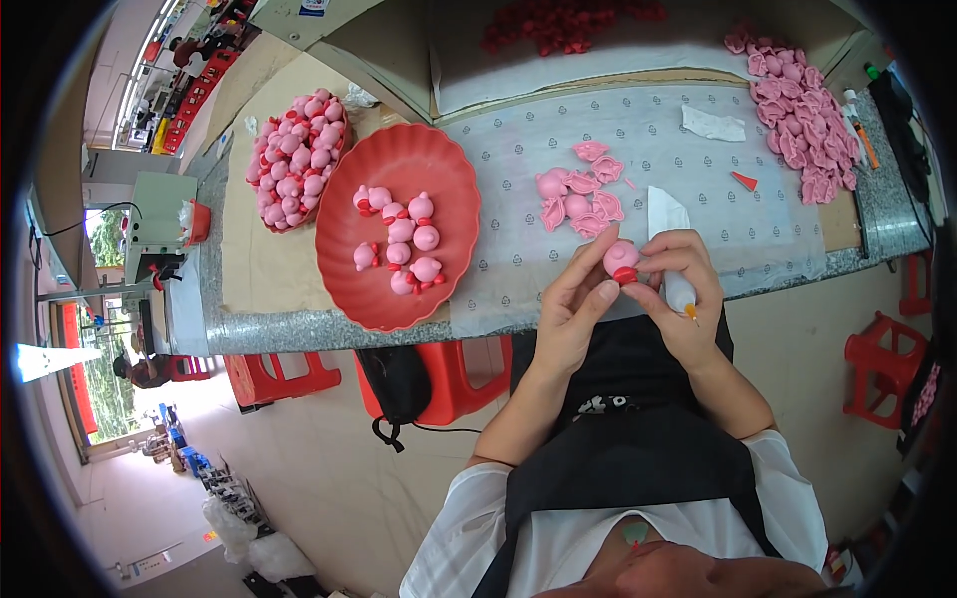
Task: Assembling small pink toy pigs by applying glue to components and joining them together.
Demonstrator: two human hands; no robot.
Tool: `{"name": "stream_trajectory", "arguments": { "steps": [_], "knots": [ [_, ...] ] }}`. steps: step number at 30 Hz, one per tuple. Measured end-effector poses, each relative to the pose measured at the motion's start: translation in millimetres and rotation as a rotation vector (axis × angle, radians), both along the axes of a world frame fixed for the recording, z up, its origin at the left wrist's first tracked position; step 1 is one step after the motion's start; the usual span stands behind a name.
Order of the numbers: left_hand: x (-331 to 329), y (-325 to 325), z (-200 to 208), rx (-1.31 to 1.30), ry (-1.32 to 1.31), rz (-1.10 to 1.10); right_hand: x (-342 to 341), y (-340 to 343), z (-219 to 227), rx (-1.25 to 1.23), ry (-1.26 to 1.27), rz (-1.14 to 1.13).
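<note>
Between my two hands, at the near edge of the table, is a small round pink toy figure (621,257) with a red band (625,276) around its lower part. The fingers and thumb of my left hand (570,304) grip its left side. My right hand (690,284) pinches the red band and the figure's right side. Tucked in that same hand is a small white squeeze bottle (679,295) with an orange nozzle, tip pointing down toward me. Just beyond my hands lies a loose group of pink rubbery pieces (580,189), some round, some petal-like.
Left of my hands, a scalloped red tray (344,284) holds several pink figures with red bands. A heaped container of similar figures (296,159) stands farther left. Pink parts (797,120) pile up at the far right. White paper scraps (713,123) and a red piece (744,181) lie on the printed sheet.
</note>
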State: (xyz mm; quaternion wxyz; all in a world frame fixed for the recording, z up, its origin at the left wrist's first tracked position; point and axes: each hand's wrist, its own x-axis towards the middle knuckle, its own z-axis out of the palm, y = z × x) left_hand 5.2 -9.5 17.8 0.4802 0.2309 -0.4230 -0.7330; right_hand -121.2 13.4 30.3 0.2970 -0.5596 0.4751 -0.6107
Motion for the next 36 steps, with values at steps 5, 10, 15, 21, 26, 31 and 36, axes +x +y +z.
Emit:
{"name": "stream_trajectory", "arguments": {
  "steps": [5, 10, 15, 21, 26, 31, 36],
  "knots": [
    [-0.8, 0.7, -2.1, 0.078, 0.036, -0.042, 0.8, 0.9, -0.9, -0.021, 0.036, -0.021],
    [-1.0, 0.2, -2.2, 0.051, 0.075, -0.039, 1.7, -0.2, -0.4, -0.038, 0.088, 0.004],
    [51.3, -34.6, 30.2, -0.414, -0.687, 0.796, -27.8, -13.4, 7.1, 0.0, 0.124, -0.013],
    [67.0, -63.5, 37.3, -0.92, -1.338, 0.827, -72.3, -71.1, 19.2, 0.049, 0.387, -0.031],
    [-16.0, -78.4, 22.7, -1.042, -1.207, 0.371, -80.6, -163.0, 11.3, 0.082, 0.499, -0.025],
    [-36.8, -95.0, 1.5, -1.101, -1.381, 0.379, -63.3, -230.2, -10.4, 0.075, 0.721, -0.271],
    [-25.5, -97.9, 0.3, -1.037, -1.332, 0.406, -45.8, -244.7, -11.6, 0.153, 0.864, -0.285]
  ]
}}
